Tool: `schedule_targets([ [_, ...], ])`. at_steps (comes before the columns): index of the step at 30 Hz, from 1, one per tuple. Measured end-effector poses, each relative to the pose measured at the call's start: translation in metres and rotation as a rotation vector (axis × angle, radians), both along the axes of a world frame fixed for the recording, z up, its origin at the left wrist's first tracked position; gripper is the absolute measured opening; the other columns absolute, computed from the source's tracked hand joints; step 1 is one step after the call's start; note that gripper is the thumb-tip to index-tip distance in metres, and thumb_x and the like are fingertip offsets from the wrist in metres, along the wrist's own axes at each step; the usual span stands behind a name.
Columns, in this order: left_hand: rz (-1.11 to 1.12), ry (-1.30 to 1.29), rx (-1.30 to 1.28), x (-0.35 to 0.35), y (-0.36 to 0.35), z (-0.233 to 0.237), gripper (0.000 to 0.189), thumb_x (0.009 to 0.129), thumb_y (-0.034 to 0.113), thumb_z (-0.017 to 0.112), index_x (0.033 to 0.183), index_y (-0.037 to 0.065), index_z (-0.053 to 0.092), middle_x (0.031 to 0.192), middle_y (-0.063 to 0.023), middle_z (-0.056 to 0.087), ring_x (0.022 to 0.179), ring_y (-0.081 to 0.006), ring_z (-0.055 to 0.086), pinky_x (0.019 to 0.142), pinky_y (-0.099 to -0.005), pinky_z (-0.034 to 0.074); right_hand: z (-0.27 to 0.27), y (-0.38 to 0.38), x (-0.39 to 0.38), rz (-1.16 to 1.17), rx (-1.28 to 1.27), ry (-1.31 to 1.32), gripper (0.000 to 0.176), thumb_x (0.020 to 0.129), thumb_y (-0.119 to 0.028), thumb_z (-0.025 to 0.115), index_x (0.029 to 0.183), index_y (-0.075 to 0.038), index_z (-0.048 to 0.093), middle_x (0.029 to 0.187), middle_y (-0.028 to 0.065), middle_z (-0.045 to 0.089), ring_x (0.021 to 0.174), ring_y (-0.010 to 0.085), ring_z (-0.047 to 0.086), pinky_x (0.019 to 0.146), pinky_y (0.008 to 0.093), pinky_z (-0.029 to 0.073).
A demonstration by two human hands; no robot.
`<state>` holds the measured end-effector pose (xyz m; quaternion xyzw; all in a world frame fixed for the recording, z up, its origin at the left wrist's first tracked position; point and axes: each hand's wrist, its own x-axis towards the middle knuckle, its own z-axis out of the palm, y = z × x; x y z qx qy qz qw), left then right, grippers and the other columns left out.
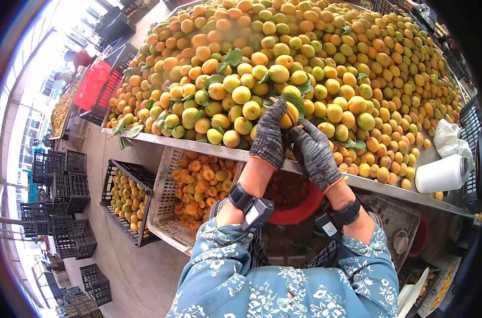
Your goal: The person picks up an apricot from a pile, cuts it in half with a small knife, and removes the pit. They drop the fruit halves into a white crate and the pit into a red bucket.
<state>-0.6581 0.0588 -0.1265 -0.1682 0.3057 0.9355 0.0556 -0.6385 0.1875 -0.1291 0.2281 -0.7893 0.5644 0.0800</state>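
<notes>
My left hand, in a grey knitted glove, is closed round an orange-yellow apricot at the edge of a large fruit heap. My right hand, gloved the same way, meets it from the right with its fingers bent together; what they pinch is too small to make out. A green leaf lies just behind the held fruit. The heap of yellow and green apricots rests on a metal-edged table. Below my hands is a red basin with dark contents.
A white crate holds opened apricots, and a black crate beside it holds whole ones. On the table's right stand a white container and a pale bag. Stacked black crates and people in the background are at the left.
</notes>
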Motion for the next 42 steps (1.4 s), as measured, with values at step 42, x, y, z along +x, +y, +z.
schedule_targets([
  [42,-0.234,0.271,0.075,0.011,0.001,0.019,0.026,0.087,0.022,0.061,0.104,0.004,0.058,0.094,-0.0154,0.063,0.082,-0.0280,0.064,0.071,-0.0375,0.056,0.007,0.076,-0.031,0.398,-1.267,-0.822,0.039,0.080,-0.016,0.062,0.117,-0.004,0.055,0.075,0.0040,0.058,0.046,0.0110,0.044,0.044,0.0257,0.040],
])
